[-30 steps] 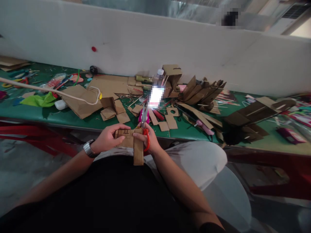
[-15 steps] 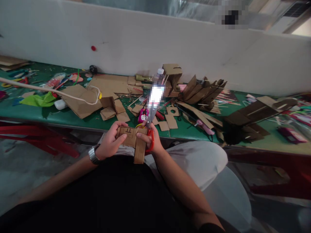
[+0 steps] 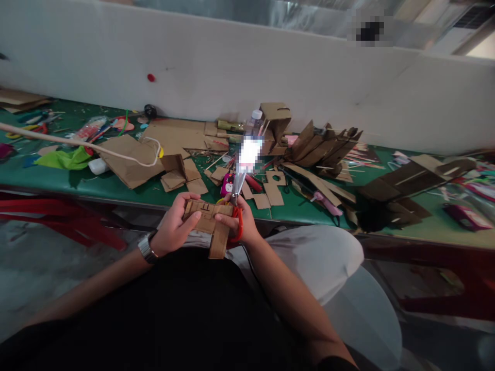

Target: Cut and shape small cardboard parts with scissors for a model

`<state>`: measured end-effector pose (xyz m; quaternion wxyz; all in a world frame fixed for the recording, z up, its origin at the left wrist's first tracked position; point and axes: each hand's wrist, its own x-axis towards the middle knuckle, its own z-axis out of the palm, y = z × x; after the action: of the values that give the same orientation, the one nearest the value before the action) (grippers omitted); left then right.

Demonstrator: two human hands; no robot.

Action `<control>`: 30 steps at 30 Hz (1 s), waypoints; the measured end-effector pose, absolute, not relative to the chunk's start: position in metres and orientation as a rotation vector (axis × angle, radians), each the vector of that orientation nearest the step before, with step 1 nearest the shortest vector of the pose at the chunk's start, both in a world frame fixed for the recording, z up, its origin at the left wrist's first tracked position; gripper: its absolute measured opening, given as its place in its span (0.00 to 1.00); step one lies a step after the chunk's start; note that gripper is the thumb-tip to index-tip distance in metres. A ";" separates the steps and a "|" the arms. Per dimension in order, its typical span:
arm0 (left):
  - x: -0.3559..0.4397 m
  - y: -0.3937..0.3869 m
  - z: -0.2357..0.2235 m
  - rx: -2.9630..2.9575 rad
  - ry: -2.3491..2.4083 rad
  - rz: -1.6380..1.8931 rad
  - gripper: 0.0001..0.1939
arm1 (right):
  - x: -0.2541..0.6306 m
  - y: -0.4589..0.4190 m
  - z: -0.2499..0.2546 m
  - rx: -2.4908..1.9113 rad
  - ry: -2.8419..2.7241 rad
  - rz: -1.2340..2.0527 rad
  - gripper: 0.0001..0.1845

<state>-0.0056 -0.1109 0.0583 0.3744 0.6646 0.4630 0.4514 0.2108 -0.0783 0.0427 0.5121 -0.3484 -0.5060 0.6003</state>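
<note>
Between my hands, above my lap, is a brown cardboard piece (image 3: 204,222) with dark printed marks and a strip hanging down on its right. My left hand (image 3: 178,224) is closed on its left end, the thumb flat on the front face. With the thumb pressing the right part of the cardboard, my right hand (image 3: 243,224) also has a pair of scissors (image 3: 238,186) in its grip. The scissors have red-orange handles, and their blades point up and away from me. How the fingers sit behind the cardboard is hidden.
A green table (image 3: 185,195) runs along the wall, littered with cardboard scraps and sticks. On it stand a clear bottle (image 3: 256,123), a lit, blurred-out screen (image 3: 249,153) and folded cardboard forms (image 3: 325,144). A pale cord (image 3: 77,136) crosses at left. A red stool (image 3: 65,216) is below.
The cardboard piece has tilted slightly, its hanging strip swinging a little to the left. The scissors have shifted slightly left with my right hand. Both hands keep their hold.
</note>
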 end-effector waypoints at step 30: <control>0.002 -0.103 0.053 1.145 1.045 1.216 0.19 | 0.214 -0.076 0.039 -0.834 -1.210 1.369 0.28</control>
<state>0.0018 -0.1031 0.0534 0.5530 0.4842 0.4418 0.5143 0.2138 -0.0764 0.0387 0.5370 -0.3503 -0.5082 0.5750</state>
